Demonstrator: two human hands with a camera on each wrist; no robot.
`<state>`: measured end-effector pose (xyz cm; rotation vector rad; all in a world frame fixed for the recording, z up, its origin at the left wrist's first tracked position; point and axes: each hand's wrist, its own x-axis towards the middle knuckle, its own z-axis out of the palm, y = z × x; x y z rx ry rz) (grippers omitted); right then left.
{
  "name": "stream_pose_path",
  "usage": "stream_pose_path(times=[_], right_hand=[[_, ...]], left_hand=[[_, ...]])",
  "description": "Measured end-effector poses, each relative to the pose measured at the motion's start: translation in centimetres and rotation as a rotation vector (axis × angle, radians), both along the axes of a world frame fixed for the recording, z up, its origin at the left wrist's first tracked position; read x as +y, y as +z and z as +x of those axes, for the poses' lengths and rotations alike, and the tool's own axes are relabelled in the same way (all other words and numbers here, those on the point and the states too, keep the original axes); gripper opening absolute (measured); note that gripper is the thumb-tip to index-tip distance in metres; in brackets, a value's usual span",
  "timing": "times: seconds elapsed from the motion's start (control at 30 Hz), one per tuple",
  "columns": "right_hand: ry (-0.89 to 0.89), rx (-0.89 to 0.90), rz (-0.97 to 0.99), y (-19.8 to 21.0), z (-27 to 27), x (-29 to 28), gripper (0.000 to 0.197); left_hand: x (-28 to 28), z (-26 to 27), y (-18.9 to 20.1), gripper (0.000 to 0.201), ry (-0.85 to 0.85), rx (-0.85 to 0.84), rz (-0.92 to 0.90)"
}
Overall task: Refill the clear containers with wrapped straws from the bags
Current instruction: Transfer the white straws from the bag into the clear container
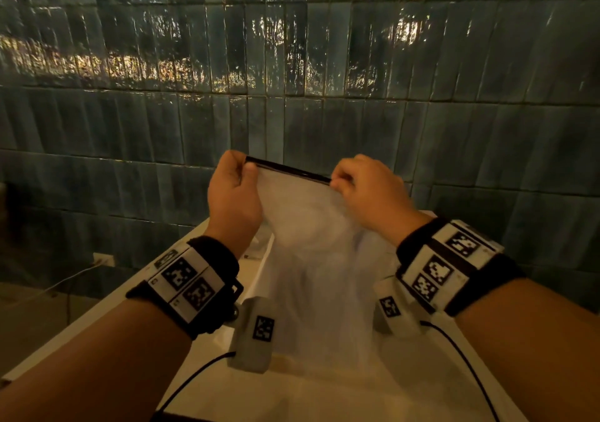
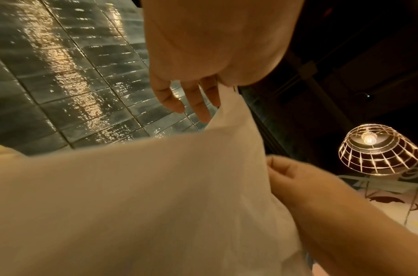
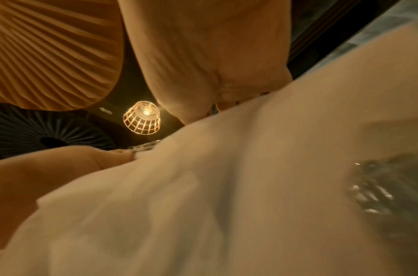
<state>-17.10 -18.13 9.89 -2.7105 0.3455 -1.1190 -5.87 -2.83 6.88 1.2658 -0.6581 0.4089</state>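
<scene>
Translucent white plastic, the bag, is hanging between both hands above a pale counter. At left, the left hand is pinching one corner of the dark top strip between thumb and curled fingers; the left wrist view is showing its outer fingers hanging loose beside the film. At right, the right hand is gripping the opposite corner, fingers clenched on the strip. The step in hand appears to be opening the bag at its mouth, judged from the strip being held taut between the hands. No straws or clear containers are showing clearly; motion blur is hiding the bag's contents. The next move probably calls for parting the strip, or tearing it, while keeping the bag upright. Beyond the knuckles a dark tiled wall is standing; room is lying open outside either wrist. Below the left wrist, the counter edge is running close to a trailing cable.
</scene>
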Motion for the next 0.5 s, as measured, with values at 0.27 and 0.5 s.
stream_pose_path(times=[0.27,0.5], right_hand=[[-0.115,-0.015,0.14,-1.4,-3.7,-4.5,0.016],[-0.121,-0.088,0.182,-1.2,-4.6,-4.7,0.012]], left_hand=[[1.5,2.2,-0.8,0.026,0.07,0.099,-0.052],[2.2,2.4,-1.6,0.026,0.076,0.196,-0.131]])
